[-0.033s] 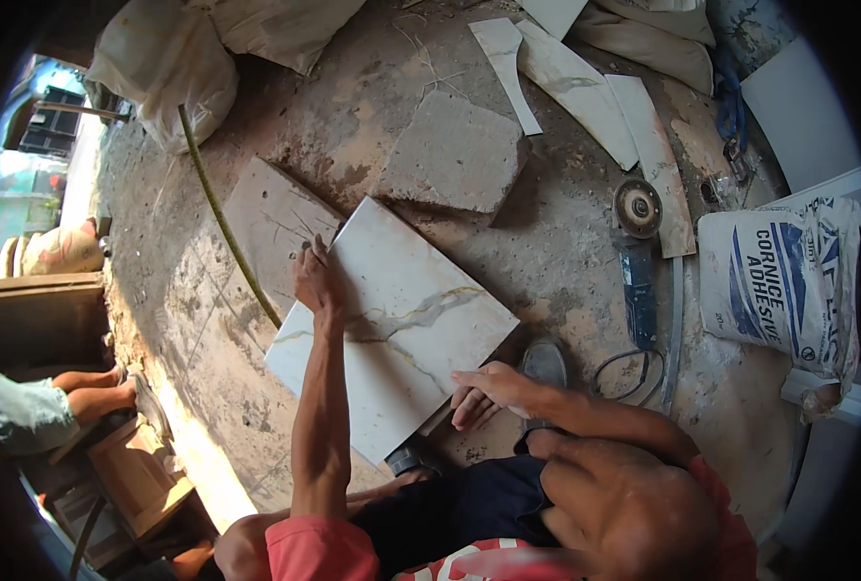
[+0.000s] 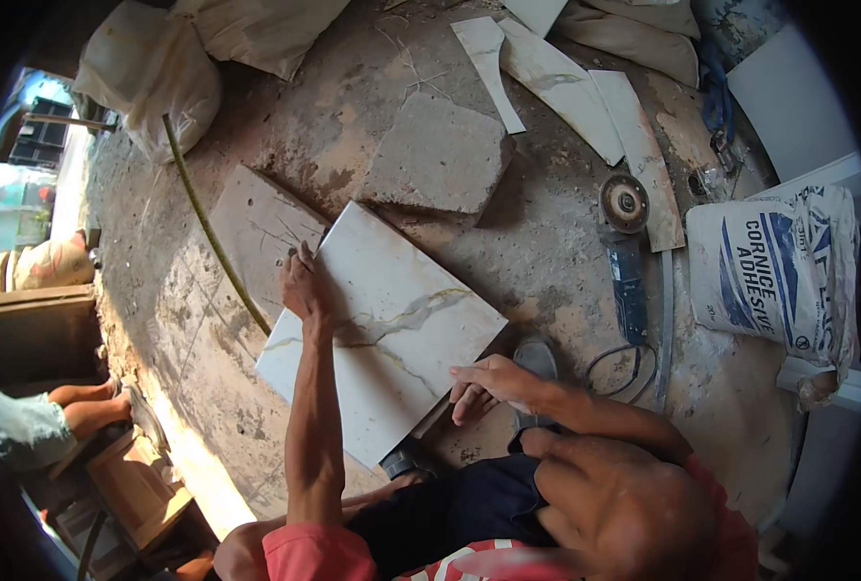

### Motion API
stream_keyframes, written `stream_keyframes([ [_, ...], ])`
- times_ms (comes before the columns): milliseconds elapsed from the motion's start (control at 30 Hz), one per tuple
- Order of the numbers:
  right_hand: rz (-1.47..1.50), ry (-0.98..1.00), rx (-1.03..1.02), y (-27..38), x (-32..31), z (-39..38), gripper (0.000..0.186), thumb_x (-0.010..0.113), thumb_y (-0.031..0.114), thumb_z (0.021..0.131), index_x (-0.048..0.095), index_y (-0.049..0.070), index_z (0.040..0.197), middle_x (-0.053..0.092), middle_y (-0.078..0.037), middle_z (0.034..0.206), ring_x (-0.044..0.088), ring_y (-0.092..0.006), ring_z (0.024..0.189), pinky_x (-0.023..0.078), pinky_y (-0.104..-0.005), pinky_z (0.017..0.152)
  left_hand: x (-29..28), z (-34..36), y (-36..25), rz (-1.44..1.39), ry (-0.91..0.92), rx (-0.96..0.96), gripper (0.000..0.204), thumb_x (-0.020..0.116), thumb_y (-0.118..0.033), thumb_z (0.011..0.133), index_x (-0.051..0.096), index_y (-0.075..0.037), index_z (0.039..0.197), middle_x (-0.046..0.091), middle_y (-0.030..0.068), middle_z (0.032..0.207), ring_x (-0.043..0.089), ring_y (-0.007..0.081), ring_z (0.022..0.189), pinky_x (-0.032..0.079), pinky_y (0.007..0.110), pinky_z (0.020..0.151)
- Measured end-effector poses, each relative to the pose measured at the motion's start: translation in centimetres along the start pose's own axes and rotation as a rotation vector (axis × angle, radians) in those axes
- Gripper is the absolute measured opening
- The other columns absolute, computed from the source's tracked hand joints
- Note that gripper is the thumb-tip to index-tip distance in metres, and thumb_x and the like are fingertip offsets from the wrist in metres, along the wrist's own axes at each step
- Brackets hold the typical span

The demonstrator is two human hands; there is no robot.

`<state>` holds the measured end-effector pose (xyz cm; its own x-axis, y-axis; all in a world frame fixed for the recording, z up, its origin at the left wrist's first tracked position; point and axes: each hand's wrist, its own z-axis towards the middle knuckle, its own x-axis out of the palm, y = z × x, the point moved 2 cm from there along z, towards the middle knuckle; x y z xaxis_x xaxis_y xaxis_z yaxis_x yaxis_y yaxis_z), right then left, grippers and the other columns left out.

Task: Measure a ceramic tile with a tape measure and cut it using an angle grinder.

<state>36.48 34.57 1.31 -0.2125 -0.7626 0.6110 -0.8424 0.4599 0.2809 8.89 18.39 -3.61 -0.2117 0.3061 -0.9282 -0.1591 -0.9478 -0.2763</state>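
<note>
A white veined tile (image 2: 411,339) lies askew in front of me, over part of a grey slab (image 2: 256,218) with scratched lines. My left hand (image 2: 302,289) is at the tile's upper left edge, fingers bent and pinched on something small that I cannot make out. My right hand (image 2: 488,385) is beside the lower right edge, thumb stretched out, other fingers loosely curled apart, holding nothing visible. An angle grinder (image 2: 626,281) with its cord lies to the right.
A concrete block (image 2: 430,155) sits beyond the tile, with tile offcuts (image 2: 561,92), sacks (image 2: 150,68) and a printed bag (image 2: 740,266) around. A long yellowish strip (image 2: 203,223) lies left. Another person's legs (image 2: 87,414) and wooden furniture (image 2: 135,474) are at far left.
The view has shifted a little, so the floor and objects sit slightly further left. My hands keep nearly the same places against the tile.
</note>
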Motion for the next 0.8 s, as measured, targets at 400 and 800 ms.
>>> stream_keyframes([
  [400,-0.910,-1.641,-0.451,1.7,-17.8,-9.7,0.073,0.070,0.038,0.073,0.039,-0.002,0.125,0.049,-0.023,0.117,0.048,-0.0371,0.109,0.041,-0.0419,0.089,-2.1,-1.2,1.5,-0.413,-0.046,-0.160,0.040,0.049,-0.034,0.091,0.057,0.002,0.106,0.059,0.0203,0.091,0.057,0.0296,0.082,0.044,0.040,0.072],
  [800,-0.137,-1.055,-0.812,4.7,-11.6,-12.0,0.033,0.070,0.020,0.074,0.054,0.000,0.096,0.059,-0.007,0.078,0.058,-0.0140,0.063,0.046,-0.0263,0.057,-5.8,-17.5,-20.7,-1.121,0.769,-0.040,0.040,0.051,-0.033,0.090,0.054,0.004,0.104,0.062,0.0230,0.091,0.062,0.0317,0.083,0.047,0.037,0.072],
])
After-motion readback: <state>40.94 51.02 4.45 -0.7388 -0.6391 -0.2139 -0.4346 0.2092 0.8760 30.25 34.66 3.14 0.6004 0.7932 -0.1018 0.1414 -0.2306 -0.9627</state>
